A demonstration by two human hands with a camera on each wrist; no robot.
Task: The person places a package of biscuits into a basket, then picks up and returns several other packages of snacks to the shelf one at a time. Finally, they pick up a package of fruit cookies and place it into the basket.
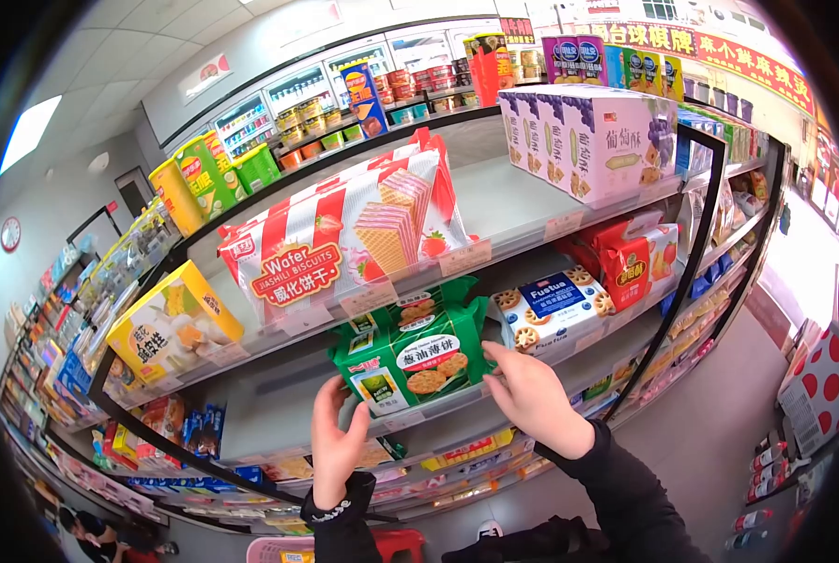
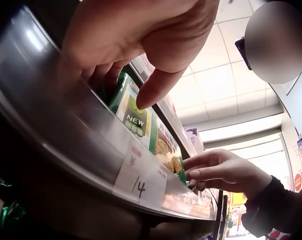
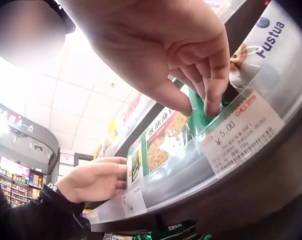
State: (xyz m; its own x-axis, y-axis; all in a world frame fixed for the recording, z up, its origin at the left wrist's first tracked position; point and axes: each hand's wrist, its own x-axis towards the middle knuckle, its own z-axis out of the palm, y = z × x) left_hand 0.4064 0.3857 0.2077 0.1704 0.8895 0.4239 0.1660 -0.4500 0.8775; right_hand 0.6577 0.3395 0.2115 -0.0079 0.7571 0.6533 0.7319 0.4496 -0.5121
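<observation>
Left-hand grip (image 1: 338, 439) is spread, fingers at the left end of the green biscuit pack (image 1: 410, 359), thumb apart from them; right-hand grip (image 1: 538, 399) is also spread, thumb and fingertips at the pack's right end. Pack sits near the front edge of the shelf (image 1: 271, 418). Blue-and-white Fustua pack (image 1: 553, 308) lies just beside it, to the right; red-and-white wafer pack (image 1: 340, 225) sits on the upper shelf (image 1: 485, 192)

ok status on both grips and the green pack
Left grip at left end of green pack, right grip at right end. Pack on shelf. Fustua pack close on right.
</observation>
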